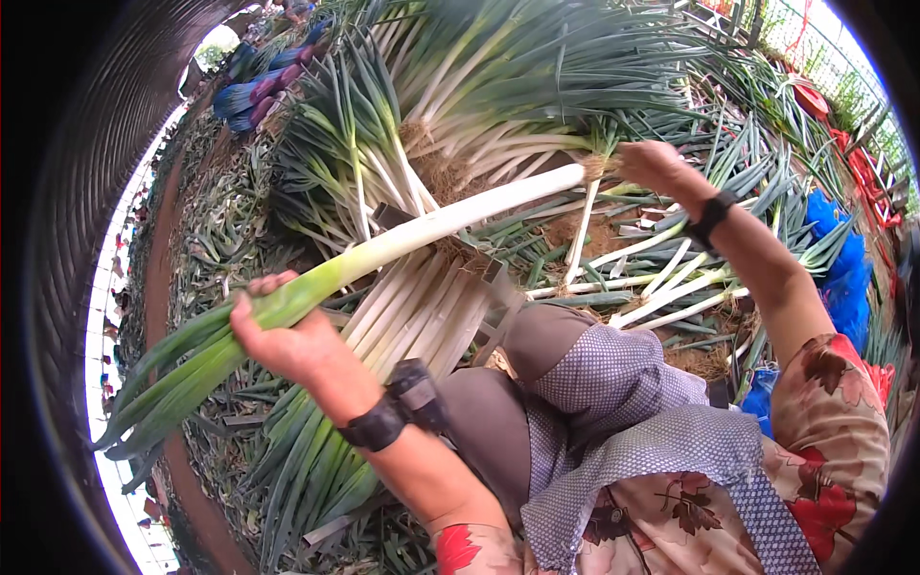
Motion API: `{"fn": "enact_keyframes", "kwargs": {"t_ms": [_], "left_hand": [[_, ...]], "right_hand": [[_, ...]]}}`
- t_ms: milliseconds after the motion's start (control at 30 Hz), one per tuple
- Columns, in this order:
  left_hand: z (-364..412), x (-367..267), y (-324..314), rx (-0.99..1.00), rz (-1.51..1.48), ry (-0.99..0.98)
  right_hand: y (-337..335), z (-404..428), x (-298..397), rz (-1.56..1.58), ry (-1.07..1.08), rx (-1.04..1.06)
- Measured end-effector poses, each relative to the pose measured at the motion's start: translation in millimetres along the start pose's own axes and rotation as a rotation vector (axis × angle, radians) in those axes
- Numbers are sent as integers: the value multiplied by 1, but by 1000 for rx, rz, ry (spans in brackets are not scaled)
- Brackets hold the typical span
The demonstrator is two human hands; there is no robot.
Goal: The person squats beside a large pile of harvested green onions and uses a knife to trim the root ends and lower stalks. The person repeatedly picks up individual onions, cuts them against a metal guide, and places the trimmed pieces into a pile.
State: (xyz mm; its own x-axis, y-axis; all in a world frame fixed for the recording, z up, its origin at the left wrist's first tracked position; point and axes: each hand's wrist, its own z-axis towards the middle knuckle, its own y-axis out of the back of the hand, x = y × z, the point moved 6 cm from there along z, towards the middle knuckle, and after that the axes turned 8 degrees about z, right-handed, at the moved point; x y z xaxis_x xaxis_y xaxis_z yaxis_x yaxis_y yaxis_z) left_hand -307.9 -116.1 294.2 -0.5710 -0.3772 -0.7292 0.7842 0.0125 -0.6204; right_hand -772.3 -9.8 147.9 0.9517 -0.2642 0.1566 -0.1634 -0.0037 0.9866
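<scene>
My left hand (287, 334) is closed round the green upper part of a large leek-like stalk (460, 212), whose leaves hang out past the hand to the lower left. At the stalk's root end, on the right, my right hand (650, 167) has its fingers by the roots; whether they grip is blurred. Beneath the held stalk, a bundle of white-stemmed stalks (410, 309) lies in a metal frame (496, 277) in front of my knees, its roots up and its green leaves toward the lower left.
A big heap of green-leaved stalks (546, 65) fills the far side. Loose stalks (668, 287) lie on soil to the right, near blue netting (837, 266). Leaf scraps (223, 230) cover the ground at left. Blue and purple bundles (259, 90) lie at the upper left.
</scene>
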Motion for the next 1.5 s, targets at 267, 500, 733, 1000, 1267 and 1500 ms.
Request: {"fn": "enact_keyframes", "kwargs": {"t_ms": [267, 500, 733, 1000, 1267, 1500], "left_hand": [[-13, -11, -2, 58, -4, -44], [-36, -4, -34, 186, -70, 47], [-34, 15, -17, 92, -47, 60], [-17, 2, 22, 47, 45, -10], [-10, -5, 27, -49, 114, 26], [-19, -3, 15, -43, 91, 68]], "right_hand": [[70, -36, 142, 962, 387, -323], [78, -38, 273, 1270, 870, -220], [73, -51, 260, 1345, 754, -221], [4, -63, 33, 2023, -180, -242], [-10, -101, -77, 303, -65, -579], [37, -81, 155, 554, 489, -417]]}}
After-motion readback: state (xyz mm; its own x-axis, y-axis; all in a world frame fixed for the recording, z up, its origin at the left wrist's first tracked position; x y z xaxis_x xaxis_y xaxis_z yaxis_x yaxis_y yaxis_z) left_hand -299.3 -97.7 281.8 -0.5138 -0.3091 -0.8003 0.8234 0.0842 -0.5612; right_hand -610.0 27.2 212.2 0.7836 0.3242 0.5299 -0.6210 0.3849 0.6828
